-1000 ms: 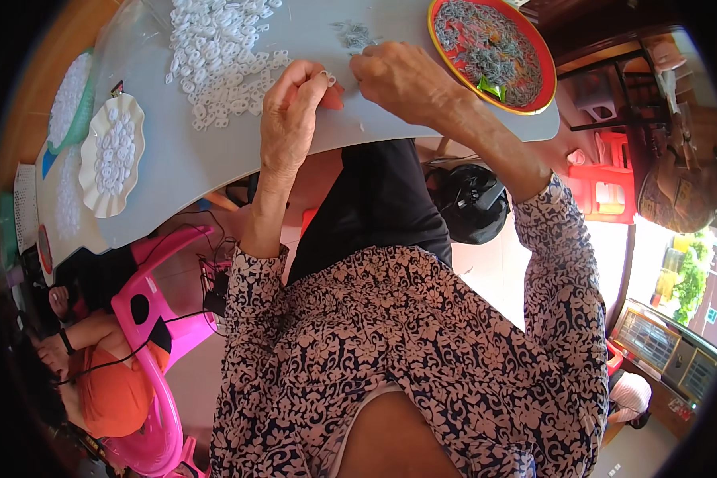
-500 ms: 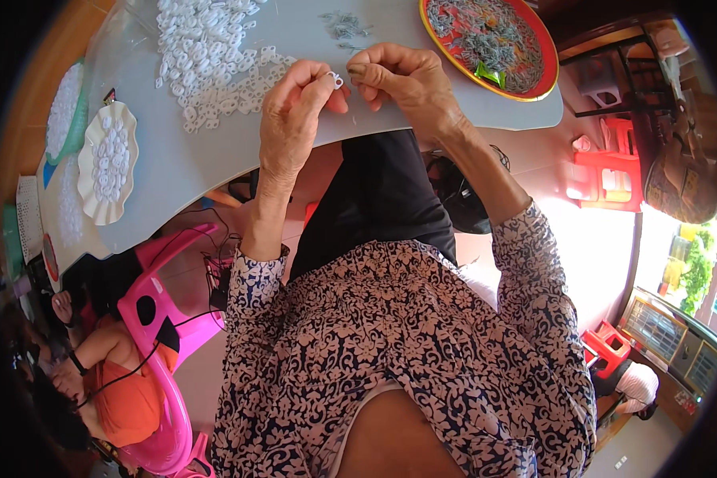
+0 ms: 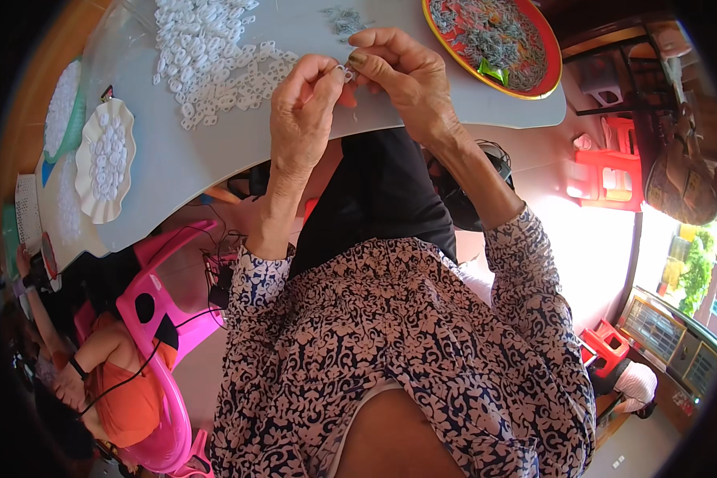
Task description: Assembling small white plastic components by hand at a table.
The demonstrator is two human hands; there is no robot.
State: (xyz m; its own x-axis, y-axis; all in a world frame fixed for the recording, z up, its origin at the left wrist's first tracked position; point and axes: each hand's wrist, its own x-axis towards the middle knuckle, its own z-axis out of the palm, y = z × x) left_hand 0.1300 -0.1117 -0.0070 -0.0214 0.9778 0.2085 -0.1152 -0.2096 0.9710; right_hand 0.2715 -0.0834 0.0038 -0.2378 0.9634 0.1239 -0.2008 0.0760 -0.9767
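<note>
My left hand point(image 3: 303, 103) and my right hand point(image 3: 402, 76) meet above the near edge of a grey table point(image 3: 175, 175). Between their fingertips they pinch one small white plastic ring piece point(image 3: 347, 72). A heap of the same white pieces point(image 3: 207, 56) lies on the table just left of my left hand. A round red-rimmed tray point(image 3: 494, 40) full of small grey metal bits lies to the right of my right hand. A small scatter of grey bits point(image 3: 344, 17) lies beyond my fingers.
A white scalloped dish point(image 3: 105, 159) of white pieces and a green bowl point(image 3: 60, 111) stand at the table's left end. A pink plastic chair point(image 3: 155, 319) with a person in orange is at lower left. Red stools point(image 3: 613, 171) stand on the floor to the right.
Both hands have drawn back from the table toward me and closed together on the small white piece; the right hand left the spot beside the red tray.
</note>
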